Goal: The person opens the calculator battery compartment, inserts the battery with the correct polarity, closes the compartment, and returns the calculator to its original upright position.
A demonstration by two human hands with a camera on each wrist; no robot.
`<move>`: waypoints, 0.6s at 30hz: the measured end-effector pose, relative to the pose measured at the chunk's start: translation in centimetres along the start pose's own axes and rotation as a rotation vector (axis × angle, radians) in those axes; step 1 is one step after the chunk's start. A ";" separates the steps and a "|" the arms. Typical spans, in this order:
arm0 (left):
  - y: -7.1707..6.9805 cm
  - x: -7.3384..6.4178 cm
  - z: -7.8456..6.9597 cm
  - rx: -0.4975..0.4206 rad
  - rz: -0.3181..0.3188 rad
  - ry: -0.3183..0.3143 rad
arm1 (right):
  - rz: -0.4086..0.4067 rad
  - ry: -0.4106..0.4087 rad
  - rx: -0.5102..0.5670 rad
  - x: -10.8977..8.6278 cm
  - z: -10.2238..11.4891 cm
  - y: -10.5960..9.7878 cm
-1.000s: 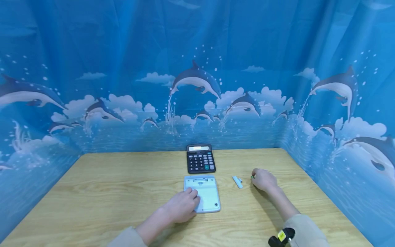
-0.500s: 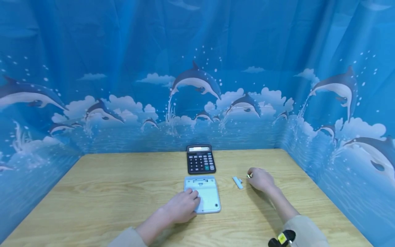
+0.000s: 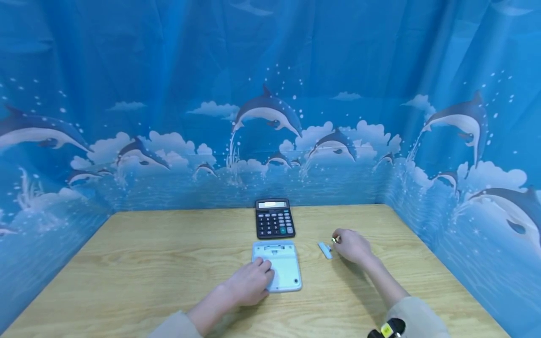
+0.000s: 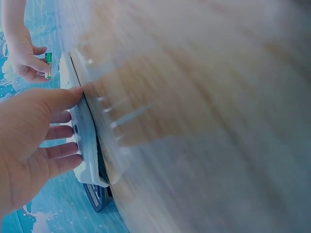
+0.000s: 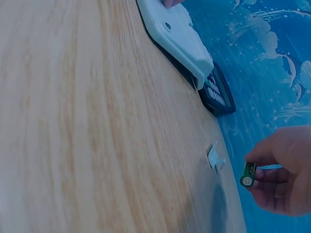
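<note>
A light blue calculator lies face down on the table, its battery slot uncovered at the far end. My left hand holds it at its left near side, fingertips on the back and thumb at the edge. To the right, my right hand pinches a small green battery between thumb and fingers, held above the table. The battery's round metal end shows in the right wrist view. Just left of that hand lies the light blue battery cover.
A black calculator lies face up beyond the light blue one, near the table's back edge. Blue curtains printed with dolphins enclose the wooden table at the back and sides.
My right hand has moved left with the battery, closer to the battery cover, and more of the battery shows. My left hand and the calculators have stayed in place.
</note>
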State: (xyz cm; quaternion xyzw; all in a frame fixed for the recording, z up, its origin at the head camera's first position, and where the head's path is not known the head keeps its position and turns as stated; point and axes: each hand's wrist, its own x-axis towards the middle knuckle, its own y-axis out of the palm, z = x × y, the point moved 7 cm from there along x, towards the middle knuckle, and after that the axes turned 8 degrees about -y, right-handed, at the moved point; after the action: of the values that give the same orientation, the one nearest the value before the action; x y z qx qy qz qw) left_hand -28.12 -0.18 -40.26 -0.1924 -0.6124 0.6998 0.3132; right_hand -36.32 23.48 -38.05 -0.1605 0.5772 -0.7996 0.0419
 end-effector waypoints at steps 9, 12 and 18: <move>0.1 0.0 0.0 -0.010 -0.002 -0.001 | 0.017 -0.024 0.062 0.3 1.6 0.1; 0.0 0.0 0.0 -0.012 0.006 -0.003 | 0.017 -0.045 0.102 0.5 2.2 0.1; -0.1 0.0 0.0 -0.010 0.012 -0.004 | 0.014 -0.057 0.190 1.2 3.4 0.3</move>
State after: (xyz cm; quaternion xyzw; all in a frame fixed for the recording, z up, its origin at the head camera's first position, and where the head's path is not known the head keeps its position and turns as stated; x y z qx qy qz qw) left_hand -28.07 -0.16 -40.15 -0.1965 -0.6153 0.6990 0.3069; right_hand -36.41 19.96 -37.11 -0.1746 0.4986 -0.8454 0.0788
